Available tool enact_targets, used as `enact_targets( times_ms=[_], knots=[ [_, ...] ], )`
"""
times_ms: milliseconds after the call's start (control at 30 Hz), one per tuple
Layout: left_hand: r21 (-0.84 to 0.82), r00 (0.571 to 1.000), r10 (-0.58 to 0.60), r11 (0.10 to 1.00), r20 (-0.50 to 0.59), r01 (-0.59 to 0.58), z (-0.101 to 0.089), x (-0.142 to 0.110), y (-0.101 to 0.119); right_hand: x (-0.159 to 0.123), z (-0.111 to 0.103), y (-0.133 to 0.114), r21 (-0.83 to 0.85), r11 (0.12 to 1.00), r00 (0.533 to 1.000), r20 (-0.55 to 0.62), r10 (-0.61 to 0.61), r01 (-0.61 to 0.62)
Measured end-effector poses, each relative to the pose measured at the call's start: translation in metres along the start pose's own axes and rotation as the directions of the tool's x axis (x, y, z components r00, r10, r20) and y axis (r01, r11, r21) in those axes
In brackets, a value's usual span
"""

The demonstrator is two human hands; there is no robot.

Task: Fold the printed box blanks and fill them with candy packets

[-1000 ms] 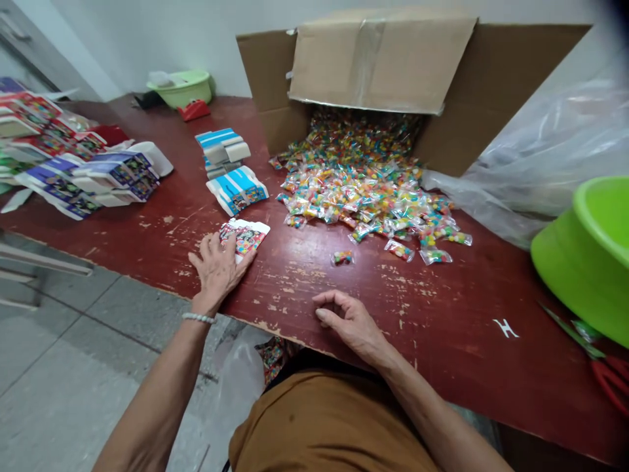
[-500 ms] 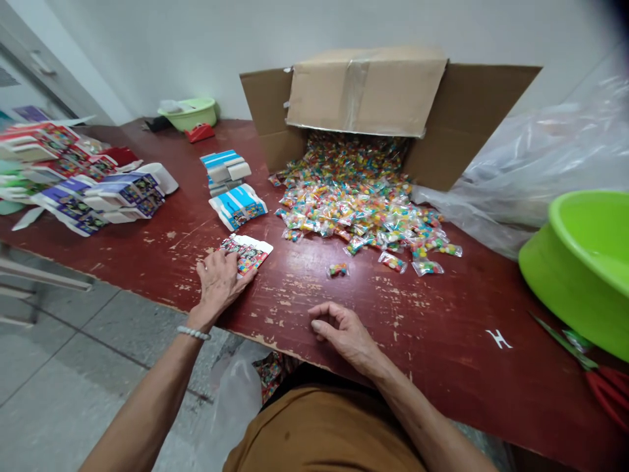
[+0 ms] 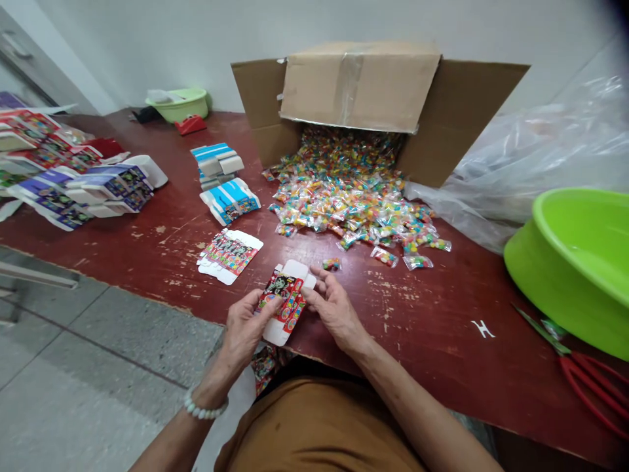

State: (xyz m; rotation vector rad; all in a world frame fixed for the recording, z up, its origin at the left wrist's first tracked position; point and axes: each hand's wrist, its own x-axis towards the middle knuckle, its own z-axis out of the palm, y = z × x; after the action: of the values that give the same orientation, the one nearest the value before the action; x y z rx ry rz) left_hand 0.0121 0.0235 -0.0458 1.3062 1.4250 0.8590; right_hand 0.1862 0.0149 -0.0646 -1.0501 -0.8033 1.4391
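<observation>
Between my hands, just above the table's front edge, is a small red printed candy box [image 3: 280, 295] with white end flaps standing out. My left hand [image 3: 248, 324] grips its left side, thumb on the printed face. My right hand [image 3: 337, 308] pinches the box at its upper right by a white flap. Another flat printed carton [image 3: 230, 254] lies on the table beyond my left hand. A single clear packet of coloured candies [image 3: 331, 264] rests just past my right fingers, in front of a big heap of candy packets [image 3: 348, 190].
An open cardboard box [image 3: 358, 88] on its side spills the heap. Blue cartons [image 3: 228, 196] and purple cartons [image 3: 108, 190] are stacked leftward. A green basin [image 3: 531, 255], red-handled scissors [image 3: 565, 354] and a white scrap [image 3: 483, 329] lie right. A pale green bowl [image 3: 184, 105] sits behind.
My left hand has come back from the flat cartons toward my right hand with one box. The right hand has moved up slightly and taken hold of it too. The view has shifted a little.
</observation>
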Motion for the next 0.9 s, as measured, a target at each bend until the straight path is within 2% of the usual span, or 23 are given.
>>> enact_targets(
  times_ms=[67, 167, 267, 333, 367, 433, 467, 500, 533, 600, 633, 667, 700, 767, 900],
  knots=[
    [-0.01, 1.0, 0.011, 1.0, -0.011, -0.011, 0.001, 0.004, 0.003, 0.008, -0.002, 0.005, -0.059, 0.998, 0.999, 0.002, -0.032, 0.032],
    [0.053, 0.985, 0.078, 0.996, -0.156, -0.071, -0.013, 0.02, 0.008, 0.016, -0.006, 0.011, -0.289, 0.955, 0.991, -0.089, -0.098, 0.068],
    [0.079, 0.942, 0.13, 0.991, -0.309, -0.111, -0.03, 0.03, 0.012, 0.016, -0.009, 0.004, -0.567, 0.804, 0.947, -0.121, -0.297, 0.18],
    [0.087, 0.939, 0.151, 0.988, -0.31, -0.13, -0.035, 0.025, 0.015, 0.011, -0.009, -0.007, -0.654, 0.706, 0.899, -0.09, -0.428, 0.271],
    [0.082, 0.95, 0.151, 0.988, -0.274, -0.133, -0.035, 0.019, 0.017, 0.007, -0.008, -0.013, -0.648, 0.702, 0.894, -0.071, -0.443, 0.296],
    [0.02, 0.989, 0.096, 0.995, -0.112, -0.094, -0.028, 0.003, 0.019, 0.0, -0.007, -0.023, -0.544, 0.789, 0.935, -0.021, -0.355, 0.287],
    [-0.045, 0.999, 0.034, 0.998, 0.009, -0.034, -0.023, -0.005, 0.021, -0.003, -0.006, -0.027, -0.466, 0.845, 0.957, 0.007, -0.291, 0.261],
    [-0.124, 0.985, -0.031, 0.991, 0.171, 0.053, -0.017, -0.013, 0.023, -0.007, -0.006, -0.031, -0.397, 0.888, 0.971, 0.037, -0.237, 0.232],
    [-0.195, 0.934, -0.083, 0.968, 0.349, 0.159, -0.012, -0.019, 0.025, -0.01, -0.007, -0.034, -0.351, 0.912, 0.977, 0.064, -0.203, 0.212],
    [-0.27, 0.748, -0.108, 0.891, 0.655, 0.366, -0.003, -0.028, 0.029, -0.016, -0.008, -0.04, -0.329, 0.922, 0.977, 0.118, -0.176, 0.206],
    [-0.284, 0.662, -0.091, 0.854, 0.744, 0.436, 0.0, -0.031, 0.03, -0.018, -0.009, -0.043, -0.331, 0.92, 0.973, 0.16, -0.164, 0.209],
    [-0.293, 0.604, -0.073, 0.824, 0.794, 0.485, 0.004, -0.033, 0.031, -0.021, -0.01, -0.045, -0.328, 0.921, 0.968, 0.205, -0.146, 0.208],
    [-0.308, 0.582, -0.062, 0.8, 0.81, 0.514, 0.007, -0.035, 0.031, -0.023, -0.011, -0.047, -0.318, 0.927, 0.962, 0.244, -0.12, 0.197],
    [-0.347, 0.601, -0.053, 0.775, 0.797, 0.528, 0.012, -0.038, 0.029, -0.027, -0.012, -0.049, -0.281, 0.949, 0.956, 0.288, -0.057, 0.142],
    [-0.394, 0.688, -0.042, 0.794, 0.725, 0.464, 0.02, -0.04, 0.022, -0.03, -0.011, -0.045, -0.22, 0.972, 0.966, 0.259, -0.022, 0.081]
  ],
)
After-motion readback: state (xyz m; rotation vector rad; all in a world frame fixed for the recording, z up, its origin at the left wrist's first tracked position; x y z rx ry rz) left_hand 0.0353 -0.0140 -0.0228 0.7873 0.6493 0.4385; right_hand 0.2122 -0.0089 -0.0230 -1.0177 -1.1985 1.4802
